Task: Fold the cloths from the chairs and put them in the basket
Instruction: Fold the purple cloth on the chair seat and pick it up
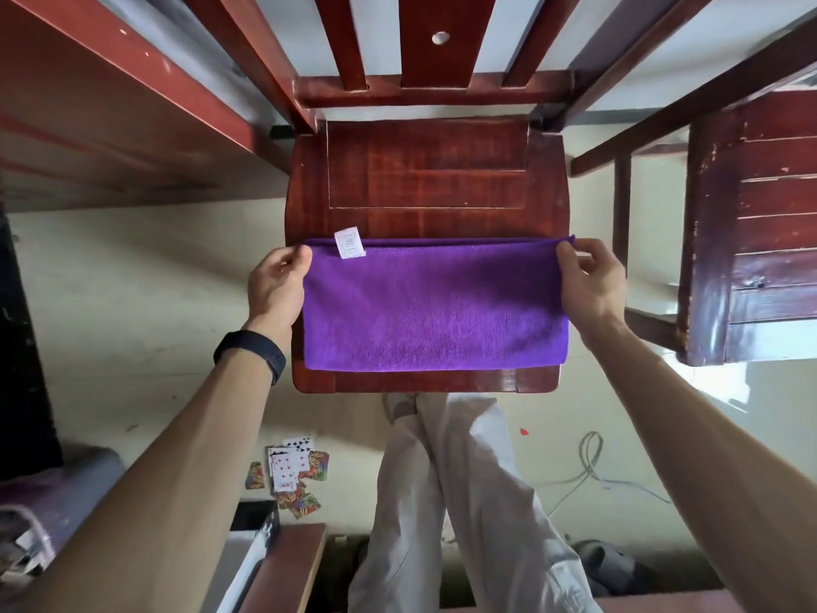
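Both hands out over the seat: left hand (276,287) pinches the far left corner of the purple cloth (435,311) between thumb and curled fingers; right hand (594,280) pinches the far right corner the same way. Floor (132,325) pale, scuffed, fills the lower half of the view. Wooden chair (424,179) dead ahead, dark red-brown, slatted back at the top, seat facing the person. Second chair (760,241) just beside it at the right, same wood, paint chipped along the edge. The cloth lies flat on the front half of the first chair's seat as a wide rectangle, doubled over, its near edge just short of the seat's front rim and its far edge stretched between the two hands. Legs in light trousers (464,502) crossed below the seat's front edge. White cable (592,462) looped on the floor to the right of the legs. Playing cards (292,473) scattered on the floor to the left of the legs, some face up, some showing patterned backs. Black wristband (252,349) on the left wrist. Small white tag (349,244) at the cloth's far edge, near the left hand, tilted.
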`<state>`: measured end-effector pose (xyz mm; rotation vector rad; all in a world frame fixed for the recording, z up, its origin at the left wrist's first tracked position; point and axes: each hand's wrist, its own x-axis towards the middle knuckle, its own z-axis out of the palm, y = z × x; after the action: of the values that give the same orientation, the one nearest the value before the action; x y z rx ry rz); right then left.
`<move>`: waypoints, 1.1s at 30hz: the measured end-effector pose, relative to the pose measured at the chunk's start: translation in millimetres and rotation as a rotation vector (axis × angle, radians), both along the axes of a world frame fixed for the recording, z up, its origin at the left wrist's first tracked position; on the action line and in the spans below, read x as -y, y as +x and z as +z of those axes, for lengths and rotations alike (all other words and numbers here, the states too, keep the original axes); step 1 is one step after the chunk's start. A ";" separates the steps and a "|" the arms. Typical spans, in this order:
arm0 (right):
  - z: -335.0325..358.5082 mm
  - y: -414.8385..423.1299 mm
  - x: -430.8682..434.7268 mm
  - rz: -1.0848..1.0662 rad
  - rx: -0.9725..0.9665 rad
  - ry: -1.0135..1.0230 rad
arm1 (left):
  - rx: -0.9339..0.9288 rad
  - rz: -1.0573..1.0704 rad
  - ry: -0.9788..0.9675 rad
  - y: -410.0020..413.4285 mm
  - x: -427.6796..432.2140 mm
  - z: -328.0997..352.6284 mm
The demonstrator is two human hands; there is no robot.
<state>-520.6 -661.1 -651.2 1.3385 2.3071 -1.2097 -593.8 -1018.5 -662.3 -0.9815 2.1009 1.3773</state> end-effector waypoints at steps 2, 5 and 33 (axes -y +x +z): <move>-3.3 -1.4 1.4 0.006 0.013 0.033 | -0.014 -0.004 -0.034 -0.9 -3.1 -2.1; -8.1 -4.6 4.5 0.003 0.062 0.072 | -0.034 0.001 -0.092 -4.4 -7.9 -5.9; -2.7 -35.2 42.9 0.954 -0.047 0.457 | -0.551 -1.303 -0.723 -28.3 -57.8 9.9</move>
<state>-555.8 -704.0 -653.8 0.1426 2.7818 -0.4155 -622.1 -960.7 -652.3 0.7140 2.7585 0.1770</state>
